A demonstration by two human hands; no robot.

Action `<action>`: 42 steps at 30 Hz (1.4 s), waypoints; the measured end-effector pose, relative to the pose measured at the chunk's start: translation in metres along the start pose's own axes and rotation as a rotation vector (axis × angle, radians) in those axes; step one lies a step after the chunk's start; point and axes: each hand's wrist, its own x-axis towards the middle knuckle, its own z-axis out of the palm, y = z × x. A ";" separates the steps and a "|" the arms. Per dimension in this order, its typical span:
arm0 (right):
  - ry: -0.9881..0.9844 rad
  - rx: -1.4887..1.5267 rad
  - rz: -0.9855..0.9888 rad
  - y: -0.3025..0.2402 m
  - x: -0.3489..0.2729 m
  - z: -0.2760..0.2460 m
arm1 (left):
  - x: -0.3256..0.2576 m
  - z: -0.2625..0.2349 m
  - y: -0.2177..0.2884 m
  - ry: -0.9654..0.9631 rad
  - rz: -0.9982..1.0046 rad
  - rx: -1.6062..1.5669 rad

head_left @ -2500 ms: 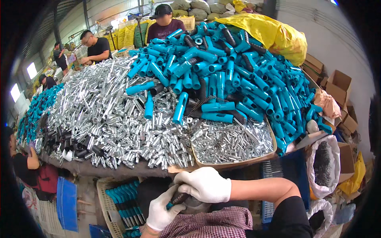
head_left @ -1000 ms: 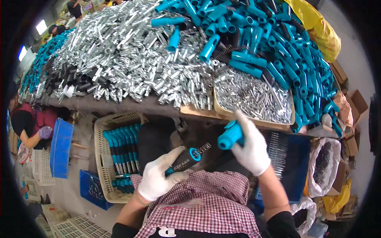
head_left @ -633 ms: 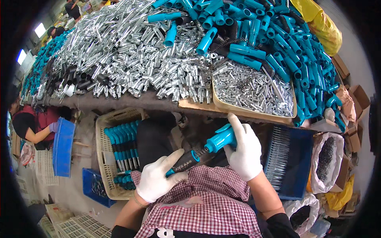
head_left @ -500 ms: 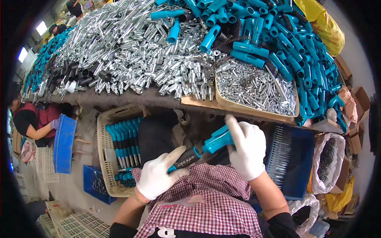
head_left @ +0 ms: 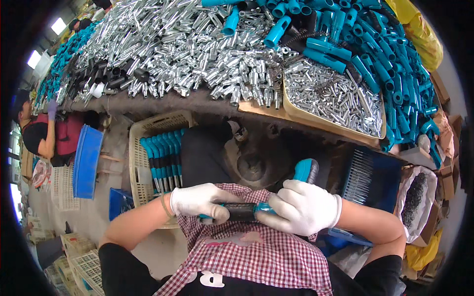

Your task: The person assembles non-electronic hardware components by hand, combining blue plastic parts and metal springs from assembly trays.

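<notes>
both gloved hands, left [head_left: 200,201] and right [head_left: 302,209], are closed around the teal-and-black tool handle [head_left: 247,211] held over the lap below the bench [head_left: 197,101]; uneven pressure could let it slip.

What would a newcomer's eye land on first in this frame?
Probably the great heap of shiny metal parts covering the table at the top, flanked on the right by a pile of teal handles. Next, low in the middle, the white-gloved left hand and right hand grip a teal-and-black tool over a checked apron.
</notes>
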 end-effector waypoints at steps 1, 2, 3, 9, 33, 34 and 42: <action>0.070 -0.034 -0.093 0.005 0.001 0.001 | 0.002 -0.001 -0.002 -0.083 0.013 -0.124; 0.139 -0.067 -0.186 0.010 0.002 0.001 | 0.001 0.000 -0.002 -0.078 0.013 -0.127; -0.002 0.016 -0.147 0.012 0.001 -0.007 | 0.000 0.002 0.001 -0.036 0.026 -0.122; -0.016 1.670 1.272 0.016 -0.017 0.007 | -0.004 0.021 0.040 0.655 0.304 1.415; 0.469 0.493 0.854 0.018 0.013 -0.022 | 0.000 0.022 -0.007 0.991 0.358 0.578; 0.537 0.688 0.844 0.020 0.009 -0.019 | 0.004 0.019 -0.016 1.013 0.381 0.622; 0.696 0.856 0.847 0.034 0.012 -0.011 | 0.019 0.035 -0.020 0.661 0.296 0.824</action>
